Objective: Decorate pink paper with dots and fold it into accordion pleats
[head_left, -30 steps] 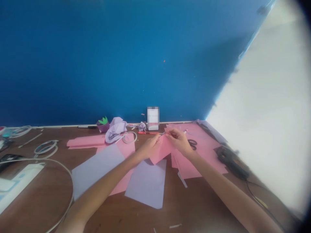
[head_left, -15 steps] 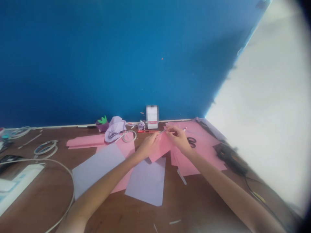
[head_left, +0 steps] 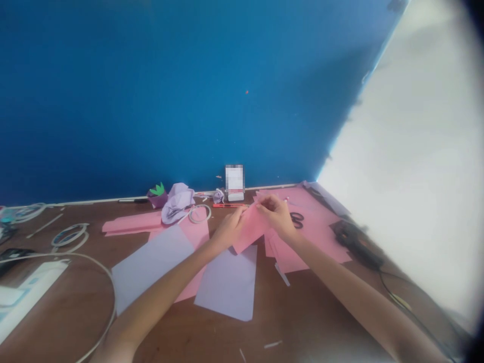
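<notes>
Between my hands, raised above the table, is a piece of pink paper (head_left: 250, 231). My left hand (head_left: 229, 228) grips its left side with the fingers closed. My right hand (head_left: 277, 214) pinches the upper right edge between thumb and fingers. Under the raised paper lies a lilac sheet (head_left: 229, 290). Just right of my right hand, black-handled scissors (head_left: 297, 220) rest on pink sheets (head_left: 313, 247); their blades are mostly hidden. An orange pen-like tool (head_left: 227, 205) lies beyond my left hand.
Crumpled lilac paper (head_left: 177, 202), a tape roll (head_left: 199, 214) and a small purple pot with green paper leaves (head_left: 157, 194) sit at the back left. A white power strip (head_left: 34, 292) and looped cable are at left. A dark corded tool (head_left: 357, 244) lies by the right wall.
My right fingers have curled in and slid slightly along the pink paper's upper edge. My left hand keeps its hold. The view has shifted a little.
</notes>
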Tool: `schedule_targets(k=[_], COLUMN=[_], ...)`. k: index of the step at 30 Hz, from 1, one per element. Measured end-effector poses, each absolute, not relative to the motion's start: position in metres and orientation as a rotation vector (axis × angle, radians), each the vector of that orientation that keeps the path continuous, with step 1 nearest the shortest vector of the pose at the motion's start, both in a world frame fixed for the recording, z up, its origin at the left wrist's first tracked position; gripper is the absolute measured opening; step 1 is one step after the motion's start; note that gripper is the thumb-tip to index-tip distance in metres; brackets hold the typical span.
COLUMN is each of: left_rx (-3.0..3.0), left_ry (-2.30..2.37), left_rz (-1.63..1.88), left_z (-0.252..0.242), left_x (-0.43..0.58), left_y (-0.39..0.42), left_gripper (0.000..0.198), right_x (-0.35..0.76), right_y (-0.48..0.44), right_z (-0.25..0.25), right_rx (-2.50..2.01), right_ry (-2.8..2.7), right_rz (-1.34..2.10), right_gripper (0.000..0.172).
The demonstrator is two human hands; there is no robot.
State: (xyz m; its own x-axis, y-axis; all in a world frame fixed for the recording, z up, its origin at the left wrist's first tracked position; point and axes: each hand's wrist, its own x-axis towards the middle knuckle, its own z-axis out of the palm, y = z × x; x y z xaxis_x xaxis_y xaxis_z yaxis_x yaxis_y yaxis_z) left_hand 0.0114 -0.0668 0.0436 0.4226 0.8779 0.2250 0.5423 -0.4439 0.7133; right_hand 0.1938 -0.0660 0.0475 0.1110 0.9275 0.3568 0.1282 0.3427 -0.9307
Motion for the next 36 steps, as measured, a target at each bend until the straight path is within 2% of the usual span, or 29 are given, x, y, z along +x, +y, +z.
schedule_targets(k=[8, 28, 36], left_rx=[2.237, 2.077, 2.034], left_ry=[1.197, 1.148, 1.145], left_rz=[0.67, 0.701, 0.748], left_z=[0.051, 0.055, 0.05], left_x=[0.006, 0.01, 0.009], left_y=[-0.063, -0.066, -0.066], left_gripper=[0.033, 0.035, 0.036], right_x=[0.199, 0.203, 0.204], right_y=[-0.062, -0.058, -0.058], right_z=[0.045, 0.043, 0.042], right_rx=[-1.038, -0.966, -1.144], right_ry=[-1.378, -1.464, -1.5], right_rz=[0.801, 0.839, 0.842], right_gripper=[0.016, 0.022, 0.022])
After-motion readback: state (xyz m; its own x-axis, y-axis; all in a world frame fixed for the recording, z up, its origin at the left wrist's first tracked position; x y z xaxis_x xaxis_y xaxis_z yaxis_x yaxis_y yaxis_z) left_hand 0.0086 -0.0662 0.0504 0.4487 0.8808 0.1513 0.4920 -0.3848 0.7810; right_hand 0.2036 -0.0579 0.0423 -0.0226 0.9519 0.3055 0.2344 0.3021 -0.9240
